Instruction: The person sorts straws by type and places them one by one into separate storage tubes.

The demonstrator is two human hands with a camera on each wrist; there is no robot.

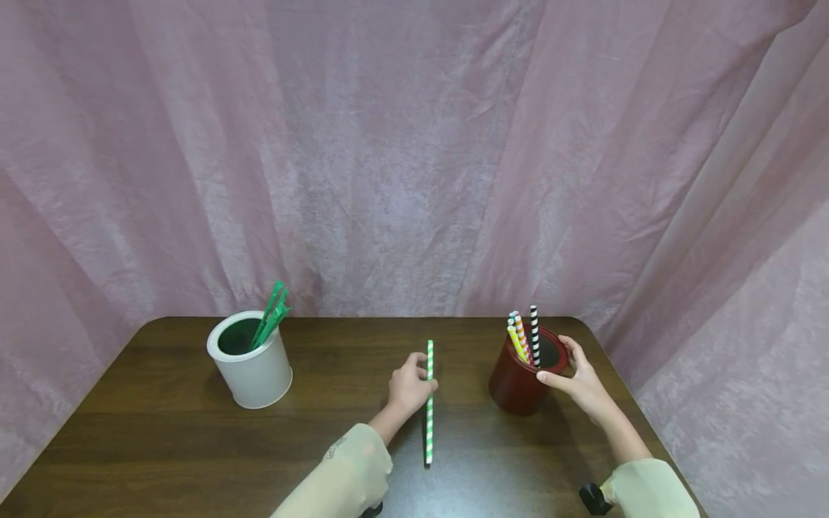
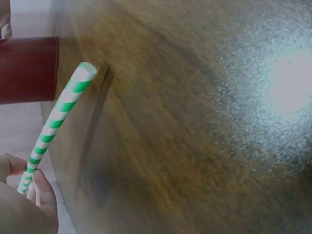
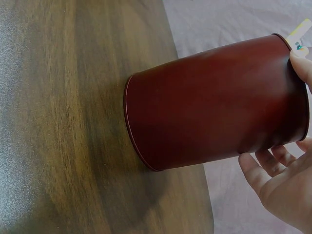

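Observation:
Between the thumb and fingers of my left hand (image 1: 408, 388) is a green-and-white striped paper straw (image 1: 429, 428). In the left wrist view the straw (image 2: 56, 117) slants over the wood, its shadow apart from it. My right hand (image 1: 584, 386) grips the upper part of a dark red cylindrical cup (image 1: 514, 387), thumb on the near side and fingers round the far right. Several striped straws (image 1: 518, 338) lean inside that cup, among them a black-and-white one (image 1: 535, 334). The right wrist view shows the cup's smooth side (image 3: 209, 107) with fingertips against it.
A white cylindrical cup (image 1: 262, 378) stands at the left of the brown wooden table (image 1: 162, 446), holding several green wrapped sticks (image 1: 272, 316). Behind the table hangs a pink velvet curtain (image 1: 388, 158), which also runs down the right side.

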